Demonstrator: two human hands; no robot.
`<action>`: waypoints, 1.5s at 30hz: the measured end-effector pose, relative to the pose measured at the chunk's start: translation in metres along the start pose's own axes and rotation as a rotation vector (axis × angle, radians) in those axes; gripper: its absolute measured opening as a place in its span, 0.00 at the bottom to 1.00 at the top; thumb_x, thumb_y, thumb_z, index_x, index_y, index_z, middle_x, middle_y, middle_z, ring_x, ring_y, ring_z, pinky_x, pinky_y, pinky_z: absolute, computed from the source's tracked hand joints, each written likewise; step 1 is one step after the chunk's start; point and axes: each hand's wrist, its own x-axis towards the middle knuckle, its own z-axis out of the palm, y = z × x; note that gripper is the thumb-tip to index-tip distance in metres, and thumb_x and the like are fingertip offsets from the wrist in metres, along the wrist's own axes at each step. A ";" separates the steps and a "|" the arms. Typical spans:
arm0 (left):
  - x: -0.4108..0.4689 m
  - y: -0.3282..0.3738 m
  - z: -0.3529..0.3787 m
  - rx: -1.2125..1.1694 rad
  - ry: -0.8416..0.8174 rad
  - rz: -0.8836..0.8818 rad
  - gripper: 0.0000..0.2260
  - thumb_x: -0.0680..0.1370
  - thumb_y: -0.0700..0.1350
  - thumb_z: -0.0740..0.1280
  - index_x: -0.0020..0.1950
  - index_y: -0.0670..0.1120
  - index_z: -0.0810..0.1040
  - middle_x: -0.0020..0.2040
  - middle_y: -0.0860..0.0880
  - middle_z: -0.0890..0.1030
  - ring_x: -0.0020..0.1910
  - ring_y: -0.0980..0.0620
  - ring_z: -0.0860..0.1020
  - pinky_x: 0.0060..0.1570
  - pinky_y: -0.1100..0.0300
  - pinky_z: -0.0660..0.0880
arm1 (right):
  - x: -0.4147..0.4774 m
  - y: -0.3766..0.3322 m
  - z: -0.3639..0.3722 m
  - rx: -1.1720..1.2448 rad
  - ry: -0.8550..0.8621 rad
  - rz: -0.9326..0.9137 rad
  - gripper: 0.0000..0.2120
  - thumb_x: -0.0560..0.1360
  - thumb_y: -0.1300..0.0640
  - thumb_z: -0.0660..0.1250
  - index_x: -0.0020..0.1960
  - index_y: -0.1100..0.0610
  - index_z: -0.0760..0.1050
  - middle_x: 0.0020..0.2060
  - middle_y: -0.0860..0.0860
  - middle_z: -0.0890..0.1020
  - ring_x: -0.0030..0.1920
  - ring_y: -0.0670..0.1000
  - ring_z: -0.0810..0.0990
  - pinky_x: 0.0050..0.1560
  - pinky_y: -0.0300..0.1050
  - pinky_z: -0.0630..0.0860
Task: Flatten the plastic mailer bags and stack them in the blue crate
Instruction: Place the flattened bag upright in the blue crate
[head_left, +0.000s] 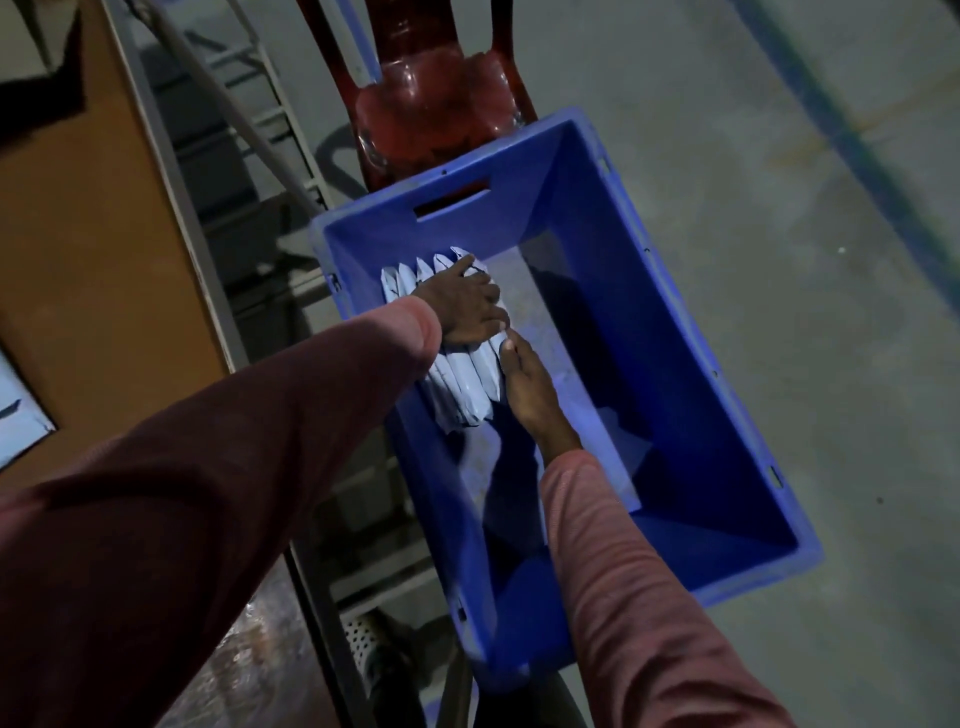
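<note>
Five folded mailer bags (470, 374) showing side by side, one blue crate (675, 332), two hands in it, left hand (462, 306), right hand (530, 389), one red chair (431, 109) behind

My crate (649, 332) is saturated blue, walls and floor alike. The mailers (470, 374) in it are pale grey-white, unpatterned, tinted bluish by the crate. My sleeves (639, 597) are plain dusty pink to maroon. The chair (436, 104) beyond is glossy red. The board (93, 249) at left is plain brown; the floor (779, 130) is mottled grey.
</note>
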 end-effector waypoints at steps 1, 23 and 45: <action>0.001 0.000 0.000 0.008 0.007 -0.001 0.26 0.85 0.56 0.42 0.77 0.57 0.69 0.73 0.47 0.74 0.75 0.43 0.67 0.77 0.37 0.53 | 0.001 0.000 -0.001 -0.015 -0.004 0.001 0.24 0.84 0.37 0.52 0.76 0.43 0.68 0.73 0.45 0.73 0.73 0.48 0.71 0.75 0.50 0.64; -0.016 0.021 -0.009 -0.266 0.062 -0.355 0.24 0.87 0.56 0.49 0.83 0.53 0.60 0.84 0.46 0.59 0.83 0.43 0.53 0.80 0.38 0.42 | 0.008 0.000 -0.003 -0.009 0.053 0.152 0.32 0.79 0.27 0.47 0.69 0.44 0.74 0.69 0.46 0.76 0.71 0.50 0.71 0.77 0.59 0.62; -0.411 0.150 -0.043 -0.643 0.816 -0.888 0.23 0.76 0.48 0.61 0.71 0.46 0.76 0.70 0.42 0.76 0.73 0.39 0.69 0.75 0.40 0.61 | -0.276 -0.193 0.103 -0.162 0.236 -0.592 0.14 0.84 0.50 0.62 0.65 0.53 0.81 0.62 0.46 0.82 0.64 0.45 0.76 0.65 0.36 0.71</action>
